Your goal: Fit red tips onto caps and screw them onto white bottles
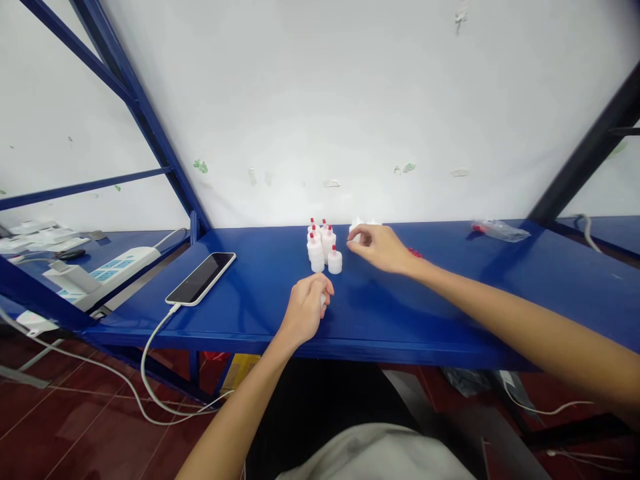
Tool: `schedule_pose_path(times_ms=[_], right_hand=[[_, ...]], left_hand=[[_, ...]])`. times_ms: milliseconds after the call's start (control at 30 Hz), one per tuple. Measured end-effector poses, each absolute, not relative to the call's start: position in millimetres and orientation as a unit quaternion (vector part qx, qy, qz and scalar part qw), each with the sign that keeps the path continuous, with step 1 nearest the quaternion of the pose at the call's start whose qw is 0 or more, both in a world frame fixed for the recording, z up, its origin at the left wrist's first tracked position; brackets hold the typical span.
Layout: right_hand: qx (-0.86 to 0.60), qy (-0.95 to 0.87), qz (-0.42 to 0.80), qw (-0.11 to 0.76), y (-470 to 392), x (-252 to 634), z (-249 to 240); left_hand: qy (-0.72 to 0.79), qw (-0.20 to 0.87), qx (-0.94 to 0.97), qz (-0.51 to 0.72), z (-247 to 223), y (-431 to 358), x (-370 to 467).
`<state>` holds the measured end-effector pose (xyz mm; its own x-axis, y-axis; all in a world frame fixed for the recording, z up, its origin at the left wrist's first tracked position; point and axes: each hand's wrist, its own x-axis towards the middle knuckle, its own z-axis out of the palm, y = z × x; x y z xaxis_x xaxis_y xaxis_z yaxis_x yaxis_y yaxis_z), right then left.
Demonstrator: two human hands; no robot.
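Note:
Several small white bottles with red tips (315, 255) stand grouped on the blue shelf. My left hand (309, 303) is closed just in front of them, its fingers wrapped round a white object (323, 300) that shows only in part. To the right of the bottles, my right hand (377, 247) is curved, with a gap between thumb and index finger and nothing seen between them. White pieces (357, 224) lie behind that hand, partly hidden by it. Small red pieces (415, 253) lie beside its wrist.
A phone (201, 279) with a white cable lies at the left of the blue shelf (260, 293). A clear plastic bag (500, 231) with something red lies at the back right. Further left is a power strip (120, 267). Blue frame posts stand at both sides.

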<state>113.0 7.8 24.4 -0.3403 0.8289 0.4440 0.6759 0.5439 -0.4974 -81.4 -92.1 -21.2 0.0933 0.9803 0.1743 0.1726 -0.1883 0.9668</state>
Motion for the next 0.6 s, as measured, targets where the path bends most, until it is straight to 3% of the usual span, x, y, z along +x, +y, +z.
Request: schedule_pose_path(times_ms=[200, 333, 600], right_hand=[[-0.568, -0.798, 0.029, 0.198, 23, 217, 27], [-0.574, -0.808, 0.075, 0.104, 36, 265, 16], [-0.549, -0.817, 0.166, 0.057, 42, 256, 13]], left_hand=[[0.475, 0.416, 0.625, 0.458, -19, -93, -81], [0.478, 0.411, 0.636, 0.445, -20, -93, -82], [0.482, 0.403, 0.646, 0.433, -20, -94, -83]])
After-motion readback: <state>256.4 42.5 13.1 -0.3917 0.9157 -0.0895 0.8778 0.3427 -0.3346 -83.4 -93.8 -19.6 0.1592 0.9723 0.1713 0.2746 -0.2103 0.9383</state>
